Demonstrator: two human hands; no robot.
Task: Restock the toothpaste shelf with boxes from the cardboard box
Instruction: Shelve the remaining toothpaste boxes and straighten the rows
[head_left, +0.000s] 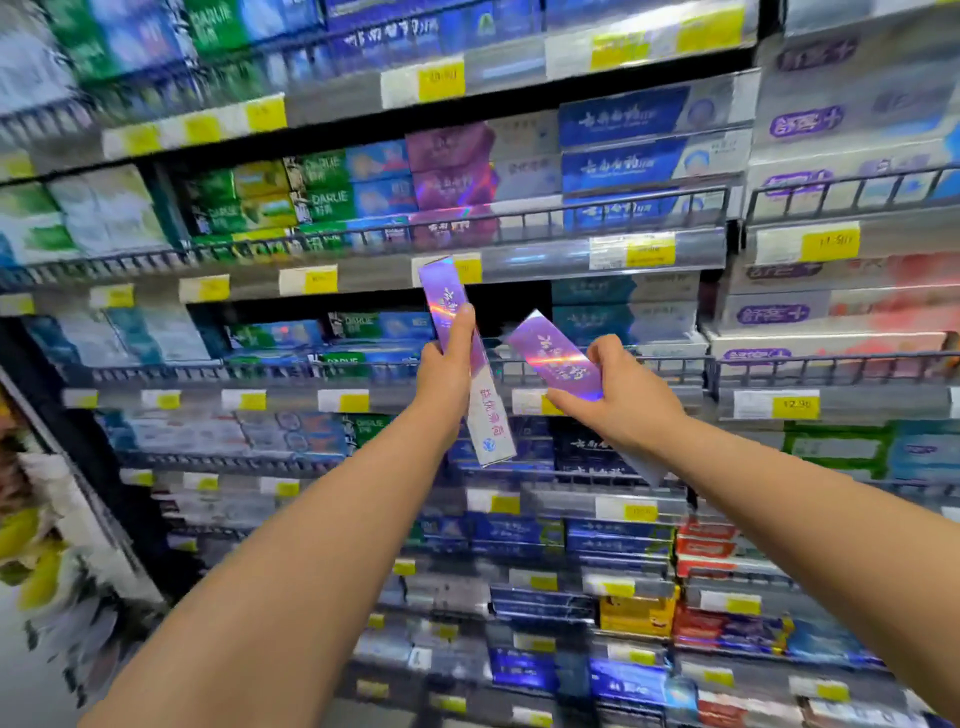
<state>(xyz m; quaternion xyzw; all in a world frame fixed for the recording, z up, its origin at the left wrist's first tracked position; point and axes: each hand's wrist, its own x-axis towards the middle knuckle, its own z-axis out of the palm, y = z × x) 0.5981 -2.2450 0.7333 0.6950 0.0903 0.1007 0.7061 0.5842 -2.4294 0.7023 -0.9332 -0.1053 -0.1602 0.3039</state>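
My left hand (445, 371) grips a long purple holographic toothpaste box (448, 306), held nearly upright with its white end pointing down. My right hand (618, 389) grips a second purple toothpaste box (553, 358), tilted with its top end up and to the left. Both boxes are raised in front of the toothpaste shelf (540, 254). On that shelf, above the hands, matching purple boxes (449, 174) are stacked behind the wire rail. The cardboard box is out of view.
Several shelf levels full of green, blue, white and red toothpaste boxes fill the view, each edged by a wire rail (613, 213) and yellow price tags (649, 252). A dark upright (104, 467) ends the shelving at the left. The picture is blurred by motion.
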